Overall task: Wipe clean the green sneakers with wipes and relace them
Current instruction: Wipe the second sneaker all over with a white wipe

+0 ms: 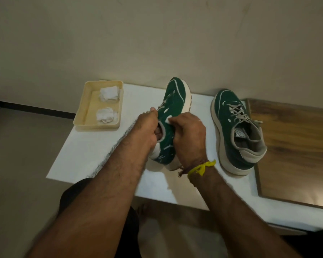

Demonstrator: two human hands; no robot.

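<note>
White table (93, 149), wipe (167, 120) mostly hidden

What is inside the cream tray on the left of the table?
Inside the cream tray lie two crumpled white wipes, one toward the wall and one nearer the person, apart from each other. Whether anything lies beneath them cannot be seen, because they cover it.

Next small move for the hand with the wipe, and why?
Probably drag the wipe back along the green side toward the heel. The right hand presses it against the tilted sneaker, which the left hand steadies with fingers inside the collar, so the grip is set for a stroke.
</note>
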